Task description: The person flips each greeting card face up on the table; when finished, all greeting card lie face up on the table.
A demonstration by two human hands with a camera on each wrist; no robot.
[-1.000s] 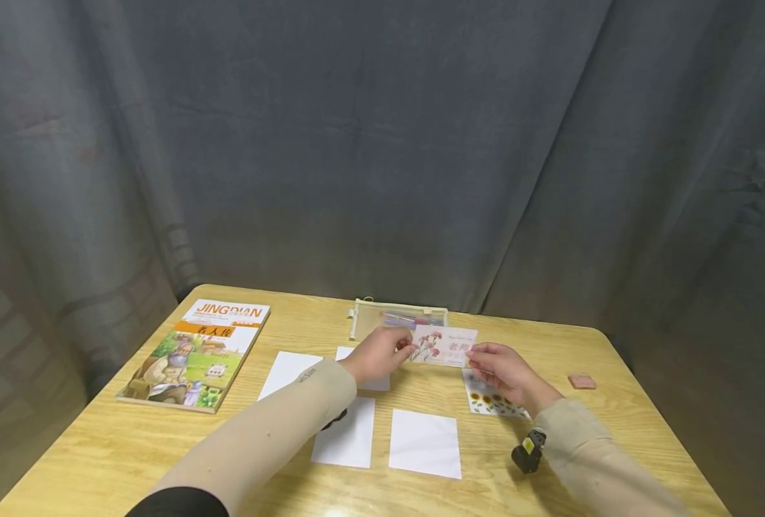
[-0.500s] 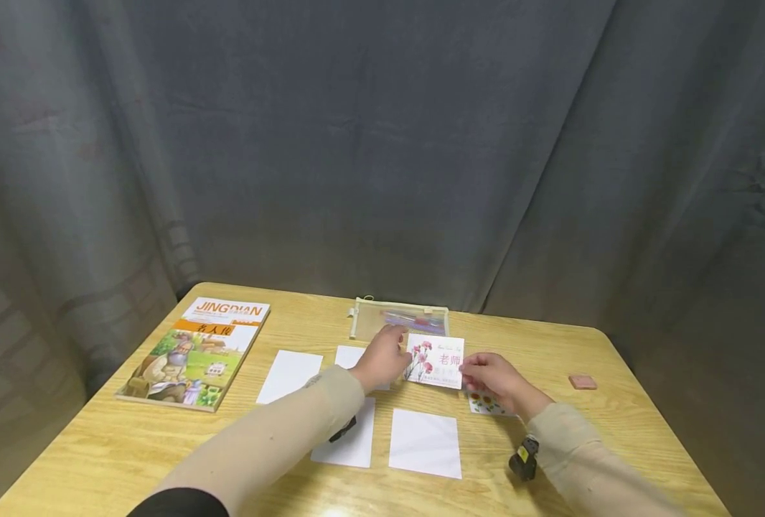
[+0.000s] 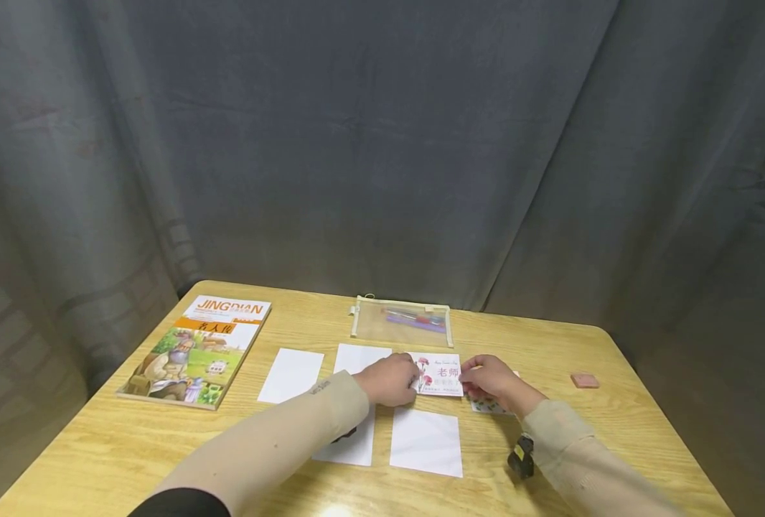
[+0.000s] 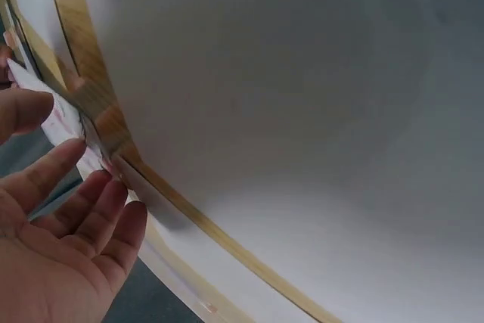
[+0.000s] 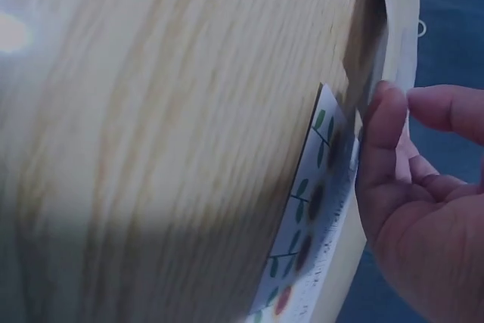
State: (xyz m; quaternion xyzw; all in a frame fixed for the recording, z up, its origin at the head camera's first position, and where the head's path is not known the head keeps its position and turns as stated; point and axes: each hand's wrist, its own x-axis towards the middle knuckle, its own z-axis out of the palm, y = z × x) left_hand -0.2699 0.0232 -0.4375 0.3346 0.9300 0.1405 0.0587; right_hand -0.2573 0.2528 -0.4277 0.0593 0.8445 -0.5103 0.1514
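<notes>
A white greeting card with pink flowers and pink Chinese lettering (image 3: 442, 375) lies low over the table in the head view. My left hand (image 3: 389, 379) is at its left edge, thumb and fingers on either side of the card in the left wrist view. At the right edge my right hand (image 3: 494, 377) pinches it between thumb and index finger. Partly hidden under that hand is a sunflower card (image 5: 295, 240), flat on the table. Blank white sheets lie about the left forearm, one nearer me (image 3: 425, 442) and another farther left (image 3: 291, 376).
A mesh zip pouch (image 3: 369, 323) with pens inside lies behind the cards. On the left is a book with an illustrated cover (image 3: 195, 352). A small pink block (image 3: 584, 380) rests at the right of the wooden table (image 3: 550, 352). Grey curtain hangs behind.
Both hands have brought the flower card down and toward me, from in front of the pouch to low over the table left of the sunflower card.
</notes>
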